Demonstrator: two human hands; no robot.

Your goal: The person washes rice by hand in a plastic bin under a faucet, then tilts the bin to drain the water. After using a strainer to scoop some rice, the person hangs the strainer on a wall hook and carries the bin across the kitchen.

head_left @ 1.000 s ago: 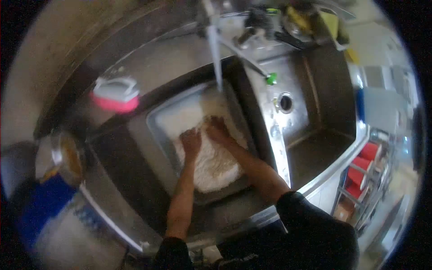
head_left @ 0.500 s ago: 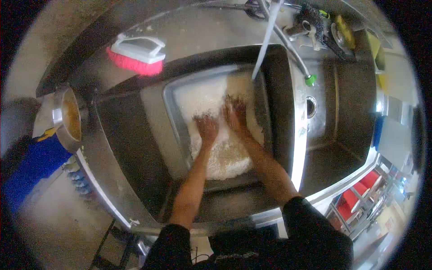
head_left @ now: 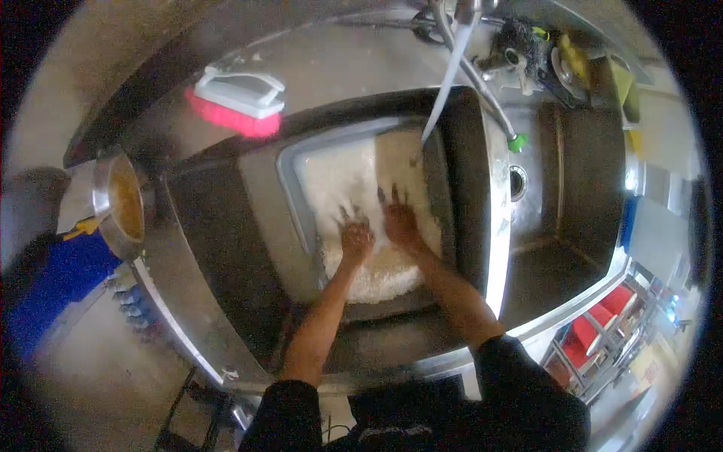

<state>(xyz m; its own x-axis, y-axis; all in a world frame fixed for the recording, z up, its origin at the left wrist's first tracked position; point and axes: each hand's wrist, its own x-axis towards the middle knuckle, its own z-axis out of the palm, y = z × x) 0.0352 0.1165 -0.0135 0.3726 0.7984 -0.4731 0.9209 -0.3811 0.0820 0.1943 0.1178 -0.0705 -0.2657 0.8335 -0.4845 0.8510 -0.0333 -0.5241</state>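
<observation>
A grey rectangular tub (head_left: 289, 190) sits in the sink basin (head_left: 197, 218), holding cloudy white water and a mass of white grains that look like rice (head_left: 374, 286). The grains heap up at the tub's near side, below my wrists. My left hand (head_left: 357, 235) lies palm down in the water, its fingers spread and their tips partly under the surface. Just right of it, my right hand (head_left: 401, 220) is in the same pose, fingers apart. A thin stream of water (head_left: 446, 79) runs from the faucet (head_left: 468, 10) into the tub's far right corner.
A pink-bristled scrub brush (head_left: 237, 102) lies on the ledge behind the basin. To the right, past a metal divider (head_left: 501, 226), is a second basin with a drain (head_left: 517, 183) and a green-tipped hose (head_left: 517, 142). A round metal pan (head_left: 124, 197) stands at the left.
Both hands have drawn back toward me through the water, and their fingers show more clearly apart. The camera view has shifted slightly. The faucet's stream still runs.
</observation>
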